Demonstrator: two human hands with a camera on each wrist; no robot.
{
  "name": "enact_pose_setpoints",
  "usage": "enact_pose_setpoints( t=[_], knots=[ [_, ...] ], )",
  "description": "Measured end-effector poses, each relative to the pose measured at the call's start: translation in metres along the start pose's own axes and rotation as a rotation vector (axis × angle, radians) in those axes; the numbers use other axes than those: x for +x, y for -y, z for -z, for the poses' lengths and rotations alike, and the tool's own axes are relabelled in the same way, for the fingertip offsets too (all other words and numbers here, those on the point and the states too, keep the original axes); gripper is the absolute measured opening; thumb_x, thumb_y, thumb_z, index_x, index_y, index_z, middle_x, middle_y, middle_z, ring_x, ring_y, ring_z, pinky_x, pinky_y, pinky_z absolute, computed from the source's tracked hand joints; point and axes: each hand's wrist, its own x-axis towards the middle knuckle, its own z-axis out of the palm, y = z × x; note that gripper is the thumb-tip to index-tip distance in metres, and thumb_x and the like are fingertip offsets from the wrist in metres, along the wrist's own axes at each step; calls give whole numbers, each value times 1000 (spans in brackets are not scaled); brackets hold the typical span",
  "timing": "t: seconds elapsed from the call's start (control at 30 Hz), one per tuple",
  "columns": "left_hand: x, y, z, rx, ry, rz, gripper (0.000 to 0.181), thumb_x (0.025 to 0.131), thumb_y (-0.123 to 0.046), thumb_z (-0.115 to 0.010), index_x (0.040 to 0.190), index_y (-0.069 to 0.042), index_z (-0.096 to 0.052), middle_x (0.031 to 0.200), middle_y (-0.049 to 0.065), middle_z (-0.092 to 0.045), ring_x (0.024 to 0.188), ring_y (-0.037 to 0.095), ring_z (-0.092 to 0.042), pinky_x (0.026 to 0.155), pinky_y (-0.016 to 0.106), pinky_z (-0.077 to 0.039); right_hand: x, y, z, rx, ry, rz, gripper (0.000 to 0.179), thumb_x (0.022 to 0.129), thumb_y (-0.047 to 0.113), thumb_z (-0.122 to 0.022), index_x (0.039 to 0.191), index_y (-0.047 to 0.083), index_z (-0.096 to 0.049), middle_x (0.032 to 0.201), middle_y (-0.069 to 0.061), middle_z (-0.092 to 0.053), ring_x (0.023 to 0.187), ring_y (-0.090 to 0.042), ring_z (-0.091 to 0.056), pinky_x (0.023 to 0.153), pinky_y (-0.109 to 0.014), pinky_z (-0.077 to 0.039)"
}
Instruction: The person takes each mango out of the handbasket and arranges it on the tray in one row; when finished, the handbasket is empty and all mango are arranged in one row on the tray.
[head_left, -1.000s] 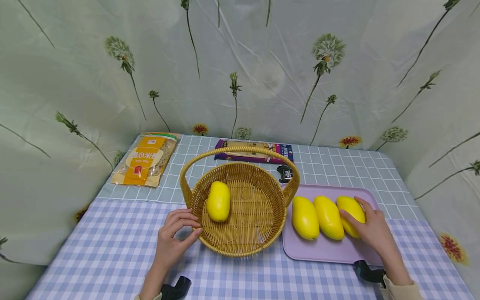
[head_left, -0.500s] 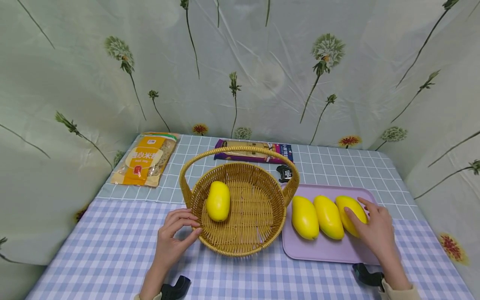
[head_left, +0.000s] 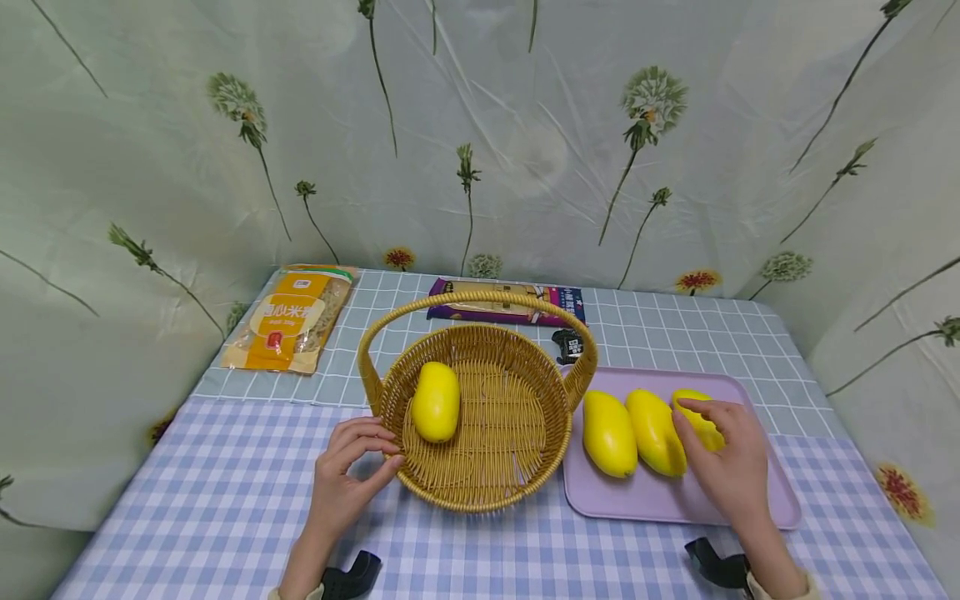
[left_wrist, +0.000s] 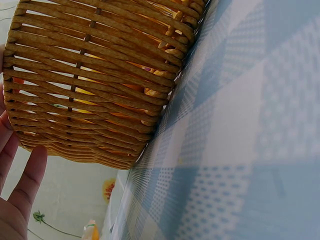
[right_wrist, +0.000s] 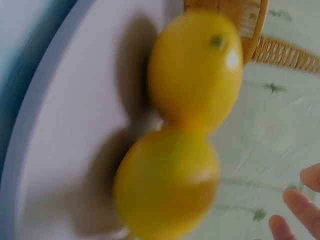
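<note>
A yellow mango (head_left: 436, 402) lies inside the woven basket (head_left: 480, 505), on its left side. My left hand (head_left: 347, 475) grips the basket's left rim; its fingertips also show along the wickerwork (left_wrist: 95, 75) in the left wrist view. To the right, three mangoes lie side by side on a lilac tray (head_left: 637, 505): a left one (head_left: 609, 435), a middle one (head_left: 657, 433) and a right one (head_left: 693, 398). My right hand (head_left: 727, 458) hovers over the right mango, fingers spread and partly hiding it. In the right wrist view, fingertips (right_wrist: 300, 207) stand apart from the mangoes.
Behind the basket lie a long purple food packet (head_left: 504, 302) and a small black item (head_left: 568, 347). An orange-and-clear food bag (head_left: 291, 321) rests at the back left. The basket's tall handle (head_left: 480, 297) arches over it. A flowered curtain (head_left: 540, 167) hangs behind the table.
My right hand has let go of the right mango and shifted left and above it. The left hand, the basket and its mango stay put.
</note>
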Motion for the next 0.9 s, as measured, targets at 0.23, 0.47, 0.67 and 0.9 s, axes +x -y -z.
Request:
enact_pose_setpoints(
  t=[0.23,0.47,0.67,0.9],
  knots=[
    [0,0,0,2,0,0,20,64,9,-78,78,-1,-69,87,17,-64,95,39,-52,96,28,-39,-1,33,-9,138,3,169,23,75,-4,-75,97,1,-71,94,-8,-66,88,-13,-52,71,-18,-40],
    [0,0,0,0,-2,-1,20,64,10,-78,78,-1,-69,87,16,-64,97,36,-53,95,28,-39,-1,62,-27,286,76,252,27,74,-5,-76,98,6,-72,92,-2,-69,85,-12,-58,72,-21,-45],
    [0,1,0,-2,0,-2,21,64,10,-78,79,-3,-69,88,14,-65,95,41,-52,95,29,-39,-1,86,-42,431,147,338,28,73,-7,-76,98,5,-71,90,-2,-69,82,-13,-60,71,-24,-47],
    [0,1,0,-5,0,-5,18,66,8,-78,79,-2,-69,87,15,-65,95,40,-52,96,29,-39,-1,108,-56,513,280,379,18,81,0,-72,97,8,-71,90,0,-69,79,-10,-60,66,-25,-52]
  ],
)
